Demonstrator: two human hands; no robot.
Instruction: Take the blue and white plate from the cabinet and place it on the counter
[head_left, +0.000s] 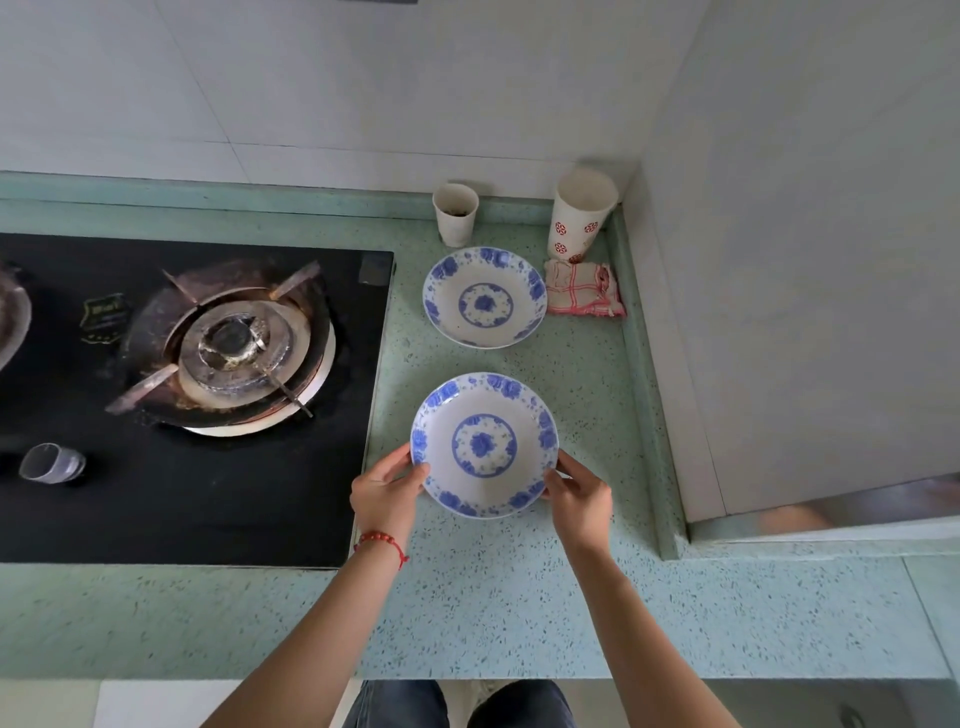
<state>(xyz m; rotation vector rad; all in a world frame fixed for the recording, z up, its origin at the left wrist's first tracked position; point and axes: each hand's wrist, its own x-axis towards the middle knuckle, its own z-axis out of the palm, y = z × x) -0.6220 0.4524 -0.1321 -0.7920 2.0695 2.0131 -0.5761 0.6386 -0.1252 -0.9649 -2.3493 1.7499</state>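
Two bare forearms reach forward; the left hand (387, 493) and right hand (579, 499) grip opposite near edges of a blue and white plate (484, 445) on the green table (493, 613). A matching plate (484, 297) sits just beyond, right of a black stove (171, 499).

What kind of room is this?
Most likely a home kitchen: a gas stove is set into a green speckled counter, with blue and white plates and paper cups beside it.

Both hands, left (387, 493) and right (579, 499), grip the blue and white plate (484, 445) over the counter (519, 613).
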